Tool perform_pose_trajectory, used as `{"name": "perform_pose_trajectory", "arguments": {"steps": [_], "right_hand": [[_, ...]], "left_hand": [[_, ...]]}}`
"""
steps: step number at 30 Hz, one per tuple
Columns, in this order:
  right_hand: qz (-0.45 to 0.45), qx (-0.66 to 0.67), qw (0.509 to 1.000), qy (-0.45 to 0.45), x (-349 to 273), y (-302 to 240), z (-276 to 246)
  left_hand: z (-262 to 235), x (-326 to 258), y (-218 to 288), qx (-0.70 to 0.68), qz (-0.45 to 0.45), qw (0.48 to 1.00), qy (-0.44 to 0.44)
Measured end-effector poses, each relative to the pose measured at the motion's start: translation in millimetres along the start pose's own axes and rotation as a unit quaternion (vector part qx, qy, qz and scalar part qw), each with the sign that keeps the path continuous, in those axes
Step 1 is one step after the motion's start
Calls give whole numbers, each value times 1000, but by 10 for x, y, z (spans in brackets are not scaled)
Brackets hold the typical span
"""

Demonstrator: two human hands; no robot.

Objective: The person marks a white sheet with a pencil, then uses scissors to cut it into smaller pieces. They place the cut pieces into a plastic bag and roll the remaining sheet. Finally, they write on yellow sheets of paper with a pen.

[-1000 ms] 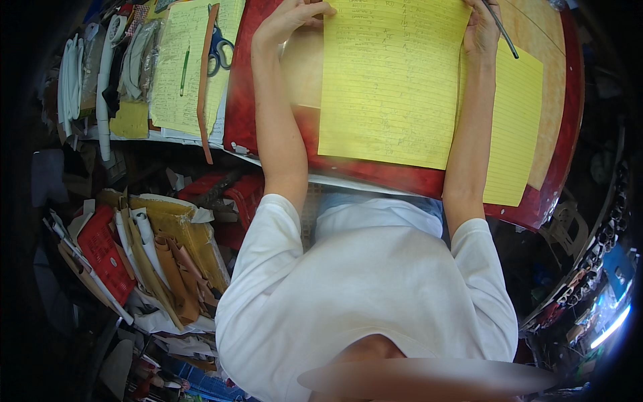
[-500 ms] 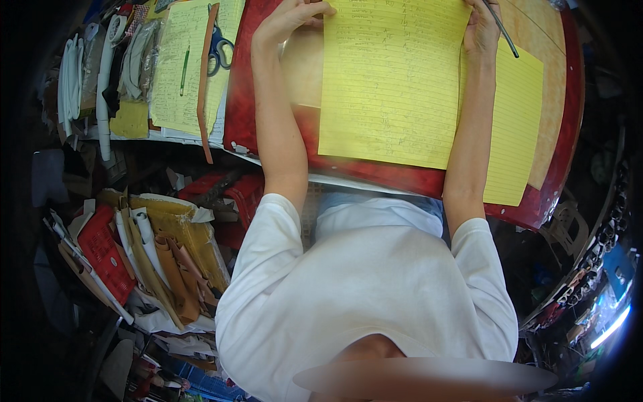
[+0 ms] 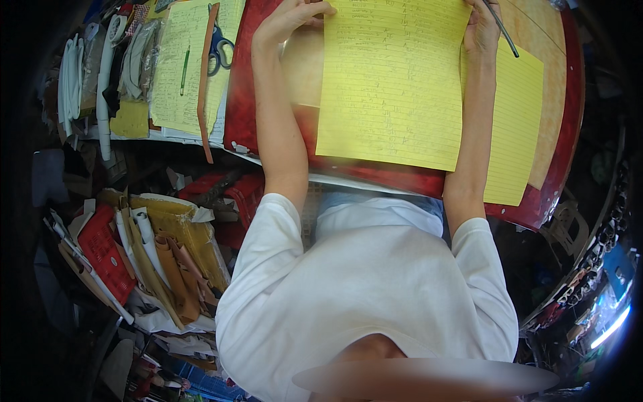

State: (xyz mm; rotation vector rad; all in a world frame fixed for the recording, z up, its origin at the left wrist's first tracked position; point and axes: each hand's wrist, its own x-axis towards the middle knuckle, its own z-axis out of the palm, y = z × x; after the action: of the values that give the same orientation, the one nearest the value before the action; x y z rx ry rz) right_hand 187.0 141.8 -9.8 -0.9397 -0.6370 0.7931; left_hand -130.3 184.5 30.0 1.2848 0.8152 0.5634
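Observation:
A yellow lined sheet (image 3: 392,87) covered in handwriting lies on a round table with a tan top (image 3: 556,80) and a red rim. My left hand (image 3: 289,17) pinches the sheet's upper left corner. My right hand (image 3: 479,30) rests on the sheet's right edge, its fingers closed on a thin dark pen (image 3: 502,33). A second yellow sheet (image 3: 516,127) lies partly under the first, showing at the right. Both my forearms reach up from my white shirt.
To the left lie another written yellow sheet (image 3: 175,94), a green pen (image 3: 184,67), blue-handled scissors (image 3: 218,50), a brown strap (image 3: 204,87) and white tubes (image 3: 102,87). Below the table stand a yellow crate of rolled material (image 3: 171,258) and red baskets (image 3: 100,254).

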Motion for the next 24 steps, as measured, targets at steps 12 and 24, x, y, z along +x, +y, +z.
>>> {"name": "perform_pose_trajectory", "arguments": {"steps": [12,24], "right_hand": [[-1,-8,1000,3,21,28,-21],[15,-2,1000,7,-6,-4,8]], "left_hand": [[3,1,0,8,-8,1000,7],[20,-2,21,6,-17,1000,5]]}}
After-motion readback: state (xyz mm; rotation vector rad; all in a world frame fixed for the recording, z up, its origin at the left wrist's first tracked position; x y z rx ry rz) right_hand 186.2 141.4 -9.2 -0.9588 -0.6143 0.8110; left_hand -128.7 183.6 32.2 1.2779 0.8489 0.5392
